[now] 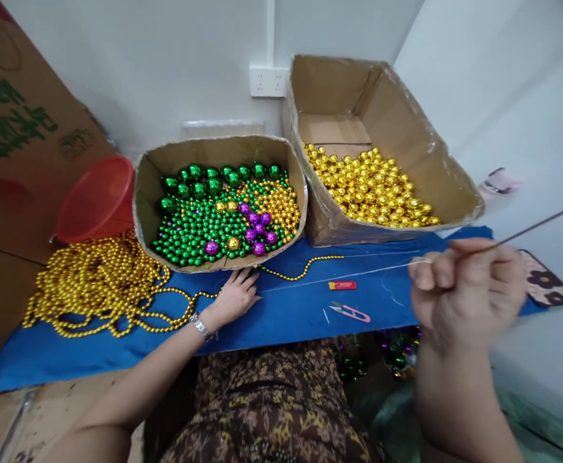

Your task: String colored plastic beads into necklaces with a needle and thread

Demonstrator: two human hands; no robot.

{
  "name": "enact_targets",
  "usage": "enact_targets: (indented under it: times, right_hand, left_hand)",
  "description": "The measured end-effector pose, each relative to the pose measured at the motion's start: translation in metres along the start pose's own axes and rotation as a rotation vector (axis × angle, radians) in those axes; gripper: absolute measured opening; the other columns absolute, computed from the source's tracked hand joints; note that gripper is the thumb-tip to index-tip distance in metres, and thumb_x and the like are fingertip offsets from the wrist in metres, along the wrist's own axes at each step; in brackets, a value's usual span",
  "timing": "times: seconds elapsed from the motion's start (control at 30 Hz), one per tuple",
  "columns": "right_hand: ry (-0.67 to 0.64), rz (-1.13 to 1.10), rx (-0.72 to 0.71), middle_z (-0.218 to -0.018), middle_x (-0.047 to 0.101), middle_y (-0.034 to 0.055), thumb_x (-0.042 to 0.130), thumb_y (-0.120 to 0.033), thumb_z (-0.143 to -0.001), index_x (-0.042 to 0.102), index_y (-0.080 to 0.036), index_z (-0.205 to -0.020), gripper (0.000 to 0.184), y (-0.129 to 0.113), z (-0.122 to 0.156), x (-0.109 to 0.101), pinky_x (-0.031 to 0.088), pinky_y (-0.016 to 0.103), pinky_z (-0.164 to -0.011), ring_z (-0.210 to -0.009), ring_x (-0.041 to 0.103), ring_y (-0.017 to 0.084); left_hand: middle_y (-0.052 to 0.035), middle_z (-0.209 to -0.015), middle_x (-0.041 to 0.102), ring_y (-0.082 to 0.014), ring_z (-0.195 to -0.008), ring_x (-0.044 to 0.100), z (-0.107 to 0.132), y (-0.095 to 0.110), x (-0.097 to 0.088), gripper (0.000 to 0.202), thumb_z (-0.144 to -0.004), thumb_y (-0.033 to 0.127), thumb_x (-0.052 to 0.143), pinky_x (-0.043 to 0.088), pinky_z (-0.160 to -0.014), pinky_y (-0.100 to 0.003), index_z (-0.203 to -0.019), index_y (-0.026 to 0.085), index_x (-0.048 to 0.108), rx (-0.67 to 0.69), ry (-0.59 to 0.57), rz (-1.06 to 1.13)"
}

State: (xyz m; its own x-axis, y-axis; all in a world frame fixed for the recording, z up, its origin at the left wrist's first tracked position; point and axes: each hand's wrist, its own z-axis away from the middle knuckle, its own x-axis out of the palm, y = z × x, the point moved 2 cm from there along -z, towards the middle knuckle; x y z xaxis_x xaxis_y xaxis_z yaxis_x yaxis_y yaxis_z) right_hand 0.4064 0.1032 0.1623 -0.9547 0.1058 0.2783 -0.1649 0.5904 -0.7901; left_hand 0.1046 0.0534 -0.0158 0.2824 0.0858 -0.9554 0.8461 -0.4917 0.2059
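My right hand (pixel 469 289) is raised at the right, its fingers closed on a long thin needle (pixel 544 223) that points up to the right. White thread (pixel 358 271) runs taut from those fingers across to my left hand (pixel 236 297), which lies low by the front of the smaller box. A gold bead strand (pixel 180 318) leads from the left into my left hand, whose fingers are bent over it. Something green shows at the fingertips. Beyond, a short end of gold beads (pixel 301 273) lies curved on the blue cloth (pixel 281 315).
A smaller cardboard box (pixel 139 212) holds green, gold and purple beads. A larger box (pixel 436 173) holds gold balls. Pink-handled thread snips (pixel 351 312) and a red lighter (pixel 342 285) lie near the front. A red basin (pixel 96 199) leans behind piled gold strands (pixel 98 283).
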Motion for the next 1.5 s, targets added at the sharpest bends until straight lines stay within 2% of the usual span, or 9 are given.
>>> enact_targets:
  times: [0.17, 0.33, 0.5, 0.57, 0.73, 0.8, 0.9, 1.13, 1.5]
  right_hand:
    - [-0.271, 0.188, 0.159, -0.057, 0.048, -0.0055, 0.054, -0.032, -0.094, 0.066, -0.023, -0.098, 0.016, 0.030, 0.034, 0.010, 0.043, 0.024, -0.050, -0.050, 0.050, 0.008]
    - [-0.528, 0.442, 0.204, -0.061, 0.056, -0.0039, 0.044, -0.034, -0.098, 0.063, -0.021, -0.109, 0.025, 0.048, 0.055, 0.020, 0.047, 0.025, -0.057, -0.055, 0.056, 0.011]
    - [-0.649, 0.554, 0.146, -0.061, 0.059, -0.0028, 0.041, -0.032, -0.098, 0.062, -0.021, -0.108, 0.026, 0.052, 0.062, 0.031, 0.048, 0.024, -0.057, -0.054, 0.059, 0.012]
    - [-0.671, 0.575, 0.127, -0.059, 0.060, -0.0031, 0.041, -0.030, -0.098, 0.063, -0.022, -0.108, 0.025, 0.053, 0.065, 0.033, 0.049, 0.025, -0.058, -0.055, 0.061, 0.013]
    - [-0.717, 0.611, 0.102, -0.064, 0.065, -0.0013, 0.044, -0.026, -0.097, 0.064, -0.024, -0.108, 0.023, 0.059, 0.079, 0.032, 0.053, 0.027, -0.066, -0.064, 0.067, 0.016]
    - [-0.761, 0.611, 0.068, -0.078, 0.071, 0.0018, 0.044, -0.025, -0.097, 0.064, -0.023, -0.107, 0.022, 0.065, 0.087, 0.033, 0.055, 0.029, -0.070, -0.070, 0.069, 0.017]
    - [-0.784, 0.631, -0.026, -0.095, 0.074, 0.0057, 0.045, -0.023, -0.096, 0.064, -0.022, -0.106, 0.022, 0.074, 0.096, 0.035, 0.057, 0.032, -0.075, -0.081, 0.071, 0.019]
    - [-0.824, 0.711, -0.155, -0.095, 0.074, 0.0065, 0.044, -0.019, -0.096, 0.063, -0.020, -0.106, 0.022, 0.084, 0.102, 0.037, 0.058, 0.031, -0.075, -0.082, 0.072, 0.019]
    - [-0.868, 0.776, -0.205, -0.093, 0.074, 0.0063, 0.042, -0.019, -0.097, 0.063, -0.018, -0.105, 0.023, 0.091, 0.103, 0.035, 0.056, 0.028, -0.076, -0.081, 0.070, 0.017]
  left_hand:
    - [-0.0115, -0.107, 0.069, -0.0254, -0.109, 0.061, 0.000, 0.017, -0.034, 0.020, -0.091, 0.029, 0.053, 0.047, -0.096, -0.043, -0.101, 0.019, 0.066, 0.054, 0.110, 0.116]
    - [-0.0107, -0.097, 0.067, -0.0199, -0.089, 0.063, -0.038, 0.002, -0.070, 0.026, -0.094, 0.030, 0.046, 0.050, -0.080, -0.032, -0.112, 0.018, 0.062, -0.220, 0.301, 0.136]
    - [-0.0098, -0.100, 0.066, -0.0220, -0.086, 0.064, -0.085, -0.028, -0.061, 0.032, -0.089, 0.038, 0.054, 0.049, -0.072, -0.030, -0.113, 0.019, 0.062, -0.379, -0.011, 0.001]
    - [-0.0083, -0.099, 0.067, -0.0219, -0.085, 0.064, -0.091, -0.033, -0.057, 0.029, -0.084, 0.036, 0.060, 0.049, -0.074, -0.030, -0.108, 0.019, 0.064, -0.396, -0.042, 0.092]
    - [-0.0064, -0.098, 0.066, -0.0158, -0.077, 0.064, -0.075, -0.025, -0.068, 0.038, -0.083, 0.037, 0.062, 0.053, -0.072, -0.031, -0.116, 0.018, 0.058, -0.552, 0.237, 0.974]
    - [-0.0047, -0.091, 0.065, -0.0144, -0.076, 0.065, -0.063, -0.019, -0.072, 0.041, -0.083, 0.035, 0.062, 0.054, -0.072, -0.030, -0.119, 0.018, 0.056, -0.605, 0.293, 1.390]
    - [-0.0037, -0.085, 0.064, -0.0137, -0.076, 0.065, -0.049, -0.013, -0.074, 0.039, -0.081, 0.032, 0.065, 0.055, -0.070, -0.027, -0.117, 0.018, 0.059, -0.622, 0.331, 1.721]
    - [-0.0044, -0.095, 0.065, -0.0084, -0.069, 0.059, -0.036, -0.011, -0.074, 0.034, -0.082, 0.030, 0.065, 0.050, -0.057, -0.018, -0.114, 0.020, 0.063, -0.623, 0.425, 1.918]
    - [-0.0076, -0.089, 0.070, -0.0154, -0.071, 0.068, -0.030, -0.011, -0.070, 0.028, -0.080, 0.033, 0.068, 0.056, -0.059, -0.022, -0.102, 0.015, 0.064, -0.674, 0.412, 1.943]
